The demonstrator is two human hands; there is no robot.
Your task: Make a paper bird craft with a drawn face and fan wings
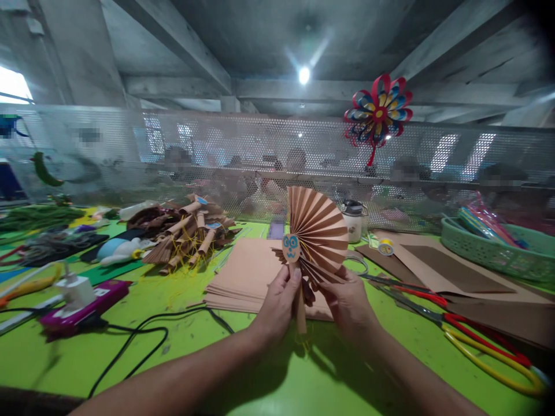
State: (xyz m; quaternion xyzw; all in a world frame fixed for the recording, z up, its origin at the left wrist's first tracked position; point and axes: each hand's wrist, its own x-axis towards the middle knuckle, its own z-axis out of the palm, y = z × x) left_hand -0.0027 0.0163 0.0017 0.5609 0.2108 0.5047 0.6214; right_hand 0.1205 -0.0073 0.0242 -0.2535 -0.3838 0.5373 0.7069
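Observation:
A pleated brown paper fan [321, 225] is held upright above the green table, its folds spread mostly to the right. On its left side sits an oval tan face piece [291, 248] with blue markings. My left hand [280, 294] is closed around the rolled paper handle [300, 309], thumb on top just below the face. My right hand [349, 294] pinches the lower right folds of the fan. Behind and below the hands lies a stack of tan paper sheets [243, 268], partly covered by them.
Finished-looking paper pieces [195, 231] lie heaped at left, near a purple power strip [82, 312] and black cord. Scissors with red and yellow handles [481, 341], brown sheets [451, 266] and a green basket [485, 248] are at right. A lidded cup [353, 221] stands behind the fan.

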